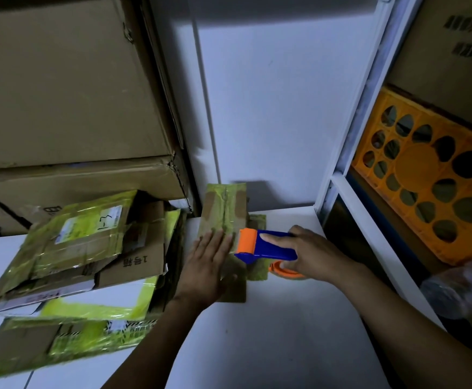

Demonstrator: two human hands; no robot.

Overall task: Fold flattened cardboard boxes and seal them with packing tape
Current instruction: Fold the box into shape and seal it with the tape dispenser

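On the desk (285,318), one small box (211,214) lies folded, tape (225,203) already along its seam. The left hand (209,259) presses flat on it; the right hand (310,254) grips the tape dispenser (265,245) at its edge. Beside it, flattened boxes (83,248) look still to do.

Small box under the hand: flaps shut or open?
Shut. Both flaps of the small box lie flat, meeting at a centre seam; the left hand presses on them.
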